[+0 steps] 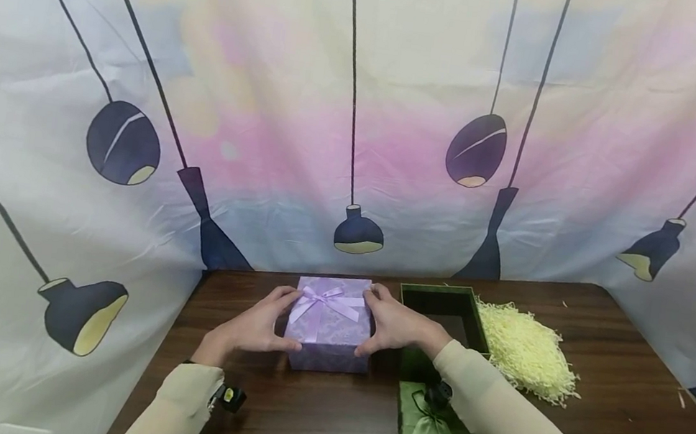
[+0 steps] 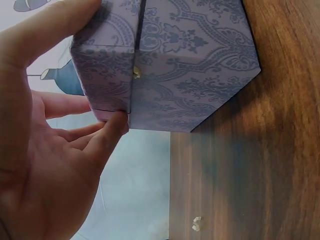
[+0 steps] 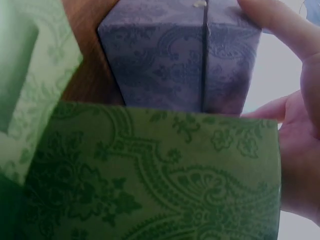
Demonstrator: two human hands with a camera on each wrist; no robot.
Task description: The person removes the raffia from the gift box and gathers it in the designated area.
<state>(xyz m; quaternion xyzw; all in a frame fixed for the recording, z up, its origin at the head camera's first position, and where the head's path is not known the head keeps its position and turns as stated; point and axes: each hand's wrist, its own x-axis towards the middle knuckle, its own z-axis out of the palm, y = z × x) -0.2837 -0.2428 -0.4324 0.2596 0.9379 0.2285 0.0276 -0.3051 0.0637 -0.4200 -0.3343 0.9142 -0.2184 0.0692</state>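
A purple patterned gift box stands on the table with its ribbon-bowed lid on top. My left hand holds the lid's left side, thumb at the front corner and fingers toward the back. On the opposite side my right hand grips the lid the same way. A thin dark seam separates lid and box base in the left wrist view, with a pale yellow shred at it. The right wrist view shows my right thumb on the lid; the fingers are partly hidden.
Right of the purple box stands an open green box, with its bowed green lid in front, under my right forearm. Yellow shredded paper is heaped beside it on the wooden table. A printed cloth hangs behind.
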